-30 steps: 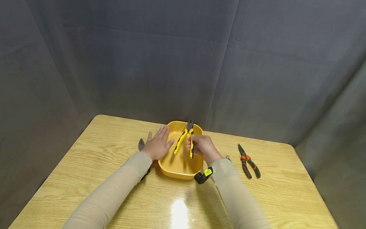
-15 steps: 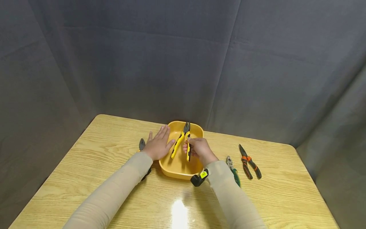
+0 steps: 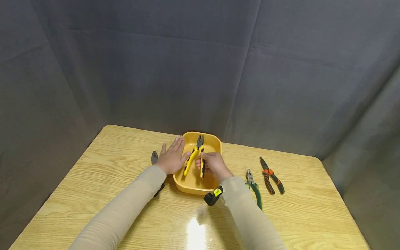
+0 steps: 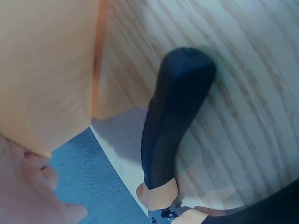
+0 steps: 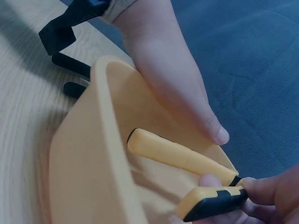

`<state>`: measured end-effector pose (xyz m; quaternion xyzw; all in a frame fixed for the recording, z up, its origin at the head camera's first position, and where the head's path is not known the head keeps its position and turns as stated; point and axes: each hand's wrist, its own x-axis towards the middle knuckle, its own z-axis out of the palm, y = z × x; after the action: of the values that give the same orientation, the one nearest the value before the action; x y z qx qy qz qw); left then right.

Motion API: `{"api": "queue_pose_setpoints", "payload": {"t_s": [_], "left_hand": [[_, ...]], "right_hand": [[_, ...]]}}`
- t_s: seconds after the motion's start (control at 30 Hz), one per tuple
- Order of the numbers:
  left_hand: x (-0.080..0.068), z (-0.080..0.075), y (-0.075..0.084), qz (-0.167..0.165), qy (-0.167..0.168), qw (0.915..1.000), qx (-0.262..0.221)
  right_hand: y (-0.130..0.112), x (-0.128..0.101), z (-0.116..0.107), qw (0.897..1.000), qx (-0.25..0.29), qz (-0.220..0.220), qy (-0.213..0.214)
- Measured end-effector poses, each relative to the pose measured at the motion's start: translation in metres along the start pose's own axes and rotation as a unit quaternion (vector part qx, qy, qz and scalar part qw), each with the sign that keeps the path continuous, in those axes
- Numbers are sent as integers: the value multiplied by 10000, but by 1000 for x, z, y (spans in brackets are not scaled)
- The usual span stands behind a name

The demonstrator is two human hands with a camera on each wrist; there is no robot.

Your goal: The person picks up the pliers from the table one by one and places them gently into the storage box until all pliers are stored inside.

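Note:
My right hand [image 3: 215, 164] pinches one handle of a pair of yellow-and-black pliers [image 3: 190, 161], held spread over the inside of a yellow plastic basin [image 3: 192, 190]. Their dark jaws point away toward the basin's far wall. In the right wrist view, thumb and fingers close on one handle while the other yellow handle [image 5: 180, 154] sticks out free. My left hand [image 3: 171, 161] lies with straight fingers along the basin's left rim. Beside that hand, partly covered by the forearm, is a second pair of pliers [image 3: 154, 157]; its black handle [image 4: 175, 112] shows in the left wrist view.
Green-handled pliers [image 3: 257, 193] lie on the wooden table [image 3: 312, 201] beside the right sleeve. Farther right are orange-and-black long-nose pliers [image 3: 266, 173], handles spread. A grey curtain [image 3: 200, 69] hangs behind the table's far edge.
My right hand has carried the yellow-and-black pliers leftward and a little toward me over the basin. The green-handled pliers have come into sight from behind the right forearm. My left hand stays put.

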<state>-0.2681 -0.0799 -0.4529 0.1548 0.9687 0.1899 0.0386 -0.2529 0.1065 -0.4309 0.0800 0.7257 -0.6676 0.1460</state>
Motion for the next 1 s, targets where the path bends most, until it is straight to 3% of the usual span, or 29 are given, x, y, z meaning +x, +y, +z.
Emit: {"api": "queue_pose_setpoints", "payload": {"t_s": [0.23, 1.0], "left_hand": [[-4, -6, 3, 2, -49, 10000, 13], [-2, -3, 1, 43, 3, 9999, -112]], "right_hand": [[4, 0, 4, 9999, -28, 126, -84], [24, 8, 10, 9992, 27, 404, -71]]}}
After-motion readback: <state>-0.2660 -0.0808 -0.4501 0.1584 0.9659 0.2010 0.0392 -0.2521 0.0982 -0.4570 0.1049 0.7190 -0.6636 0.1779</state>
